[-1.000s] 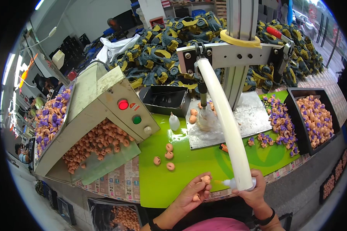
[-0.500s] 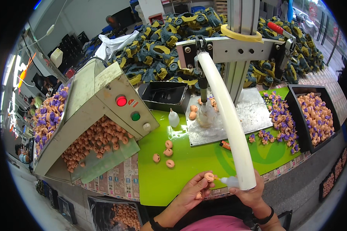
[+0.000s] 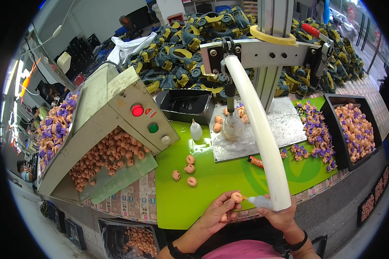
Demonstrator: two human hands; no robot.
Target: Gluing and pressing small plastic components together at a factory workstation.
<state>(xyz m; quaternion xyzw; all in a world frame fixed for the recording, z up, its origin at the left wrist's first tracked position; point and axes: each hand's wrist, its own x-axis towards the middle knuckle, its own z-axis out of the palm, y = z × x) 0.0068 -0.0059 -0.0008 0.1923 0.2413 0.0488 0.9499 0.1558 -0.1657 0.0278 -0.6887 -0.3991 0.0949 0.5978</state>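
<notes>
My left hand (image 3: pixel 214 213) pinches a small peach-coloured hollow round toy part (image 3: pixel 236 197) in its fingertips, while a second such part (image 3: pixel 224 217) sits lower in its fingers. My right hand (image 3: pixel 282 219) is closed round a white squeeze bottle (image 3: pixel 259 201), partly hidden behind the end of a thick white lever handle (image 3: pixel 259 121). The bottle's thin yellowish tip meets the held part or comes very close to it; contact cannot be told. Several loose round parts (image 3: pixel 190 168) lie on the green mat (image 3: pixel 181 207), beyond my left hand. A second squeeze bottle (image 3: pixel 196 130) stands upright farther back.
The lever belongs to a press over a metal plate (image 3: pixel 289 123). At left stands a beige machine (image 3: pixel 129 97) with round parts inside. Peach-and-purple pieces (image 3: pixel 320 142) lie beside a black tray (image 3: pixel 367 162) at right. Toy vehicles (image 3: pixel 177 56) are heaped behind; an orange tube (image 3: pixel 256 161) lies near the plate.
The whole view has shifted slightly. Both hands keep nearly the same pose, with the bottle's tip still at the round part.
</notes>
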